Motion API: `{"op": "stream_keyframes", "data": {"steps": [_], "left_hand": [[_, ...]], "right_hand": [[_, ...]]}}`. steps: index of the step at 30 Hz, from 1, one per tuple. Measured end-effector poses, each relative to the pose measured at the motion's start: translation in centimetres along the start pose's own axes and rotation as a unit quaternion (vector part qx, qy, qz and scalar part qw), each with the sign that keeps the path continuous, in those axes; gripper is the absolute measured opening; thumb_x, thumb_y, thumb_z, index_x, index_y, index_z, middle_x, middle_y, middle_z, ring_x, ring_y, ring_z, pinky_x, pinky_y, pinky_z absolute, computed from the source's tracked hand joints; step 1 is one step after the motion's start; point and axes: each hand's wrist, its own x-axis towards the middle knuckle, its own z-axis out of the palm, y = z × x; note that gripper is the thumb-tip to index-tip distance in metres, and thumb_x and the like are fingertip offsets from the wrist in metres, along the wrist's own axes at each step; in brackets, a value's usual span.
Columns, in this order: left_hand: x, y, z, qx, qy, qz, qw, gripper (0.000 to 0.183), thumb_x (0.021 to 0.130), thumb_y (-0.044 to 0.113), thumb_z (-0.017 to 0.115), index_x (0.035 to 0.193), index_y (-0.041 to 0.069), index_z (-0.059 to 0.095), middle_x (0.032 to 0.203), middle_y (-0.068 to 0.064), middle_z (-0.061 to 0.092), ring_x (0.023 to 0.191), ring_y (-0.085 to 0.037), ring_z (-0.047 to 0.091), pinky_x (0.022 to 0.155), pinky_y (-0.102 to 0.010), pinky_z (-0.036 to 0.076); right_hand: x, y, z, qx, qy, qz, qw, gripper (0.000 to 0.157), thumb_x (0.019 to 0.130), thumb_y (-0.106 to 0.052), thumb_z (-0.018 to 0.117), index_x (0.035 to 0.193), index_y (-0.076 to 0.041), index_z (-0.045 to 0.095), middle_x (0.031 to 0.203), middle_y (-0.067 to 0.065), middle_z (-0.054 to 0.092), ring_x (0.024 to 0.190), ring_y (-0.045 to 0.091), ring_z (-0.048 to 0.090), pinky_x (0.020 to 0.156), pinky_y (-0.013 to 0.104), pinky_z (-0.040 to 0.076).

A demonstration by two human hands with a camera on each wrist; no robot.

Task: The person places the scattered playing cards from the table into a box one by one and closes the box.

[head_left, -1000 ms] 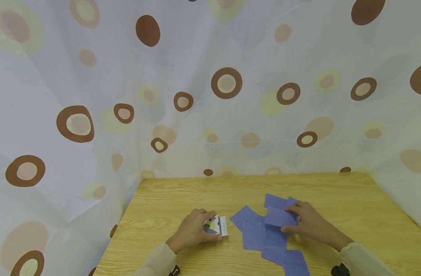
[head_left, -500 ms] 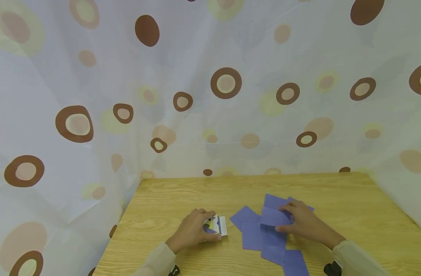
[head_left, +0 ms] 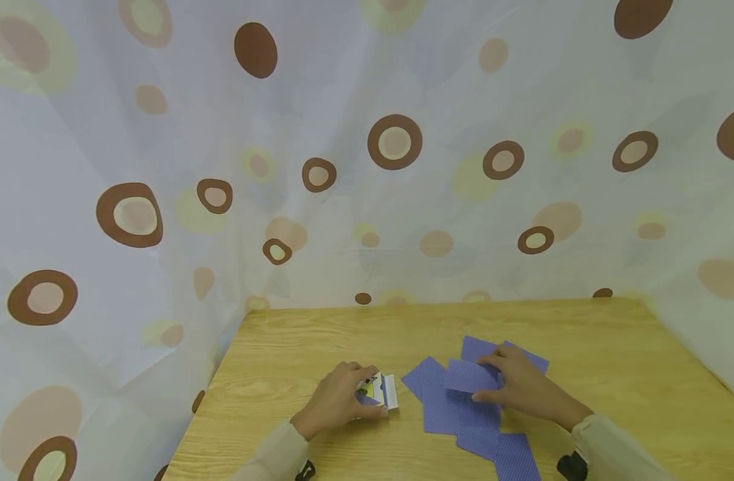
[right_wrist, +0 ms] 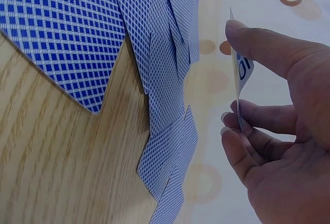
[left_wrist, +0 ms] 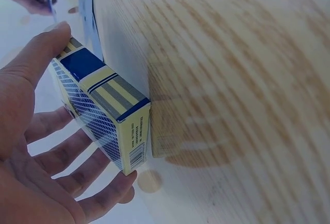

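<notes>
A pale curtain (head_left: 439, 87) with brown, peach and yellow rounds hangs behind and to both sides of a wooden table (head_left: 307, 341).

The right hand (head_left: 526, 389) pinches a single card (head_left: 470, 376), thumb on one edge and fingertips on the opposite edge, so that the card bows slightly. Its blue patterned back faces the head camera, while the right wrist view catches part of a dark printed figure on the other side. The card is held above the table, over the loose cards (head_left: 444, 411). Compared with a second ago, the right hand and its card have moved leftward, towards the box, and more of the far right card (head_left: 531, 355) is uncovered.

The left hand (head_left: 333, 401) holds the box (left_wrist: 103, 95), thumb along one narrow side and fingers round the other. The box rests on the table, left of the loose cards and apart from them, a white flap (head_left: 391, 391) standing out at its right end. Neither left hand nor box has visibly shifted.

The loose cards overlap, blue backs up, the nearest card (head_left: 517, 458) reaching the bottom of the head view. Farther out, light sleeves (head_left: 616, 447) cover both forearms, with a black band (head_left: 573, 466) at the right wrist.
</notes>
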Motion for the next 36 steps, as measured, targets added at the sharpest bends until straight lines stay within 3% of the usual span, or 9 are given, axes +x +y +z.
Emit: {"op": "stream_keyframes", "data": {"steps": [6, 11, 18, 36], "left_hand": [[0.2, 0.1, -0.3, 0.001, 0.001, 0.002, 1.0000, 0.083, 0.079, 0.062, 0.082, 0.141, 0.012, 0.063, 0.129, -0.011, 0.065, 0.112, -0.025, 0.058, 0.083, -0.037, 0.051], [0.3, 0.0, 0.0, 0.006, -0.001, 0.006, 1.0000, 0.082, 0.078, 0.063, 0.082, 0.141, 0.013, 0.064, 0.127, -0.010, 0.066, 0.107, -0.021, 0.058, 0.079, -0.031, 0.049], [0.2, 0.0, 0.5, 0.007, -0.007, -0.003, 0.9999, 0.083, 0.077, 0.065, 0.081, 0.141, 0.014, 0.064, 0.126, -0.007, 0.066, 0.107, -0.018, 0.057, 0.082, -0.032, 0.050], [0.3, 0.1, 0.1, 0.010, -0.008, -0.001, 0.9999, 0.083, 0.078, 0.066, 0.080, 0.141, 0.013, 0.064, 0.128, -0.009, 0.065, 0.108, -0.019, 0.057, 0.080, -0.031, 0.050]], "right_hand": [[0.4, -0.1, 0.0, -0.009, 0.005, -0.011, 1.000, 0.070, 0.079, -0.048, 0.087, 0.124, 0.002, 0.070, 0.113, 0.008, 0.061, 0.103, 0.026, 0.056, 0.079, 0.043, 0.050], [0.4, -0.4, 0.3, -0.008, 0.005, -0.020, 1.000, 0.071, 0.078, -0.048, 0.088, 0.122, 0.004, 0.070, 0.110, 0.007, 0.061, 0.097, 0.022, 0.055, 0.077, 0.038, 0.049], [0.5, -1.3, 0.6, -0.003, 0.002, -0.030, 1.000, 0.071, 0.078, -0.048, 0.088, 0.122, 0.004, 0.070, 0.114, 0.009, 0.063, 0.101, 0.025, 0.057, 0.082, 0.044, 0.050], [1.6, -2.2, 1.2, -0.003, -0.002, -0.021, 1.000, 0.071, 0.078, -0.050, 0.088, 0.126, -0.001, 0.070, 0.119, 0.009, 0.060, 0.104, 0.024, 0.056, 0.083, 0.044, 0.051]]}}
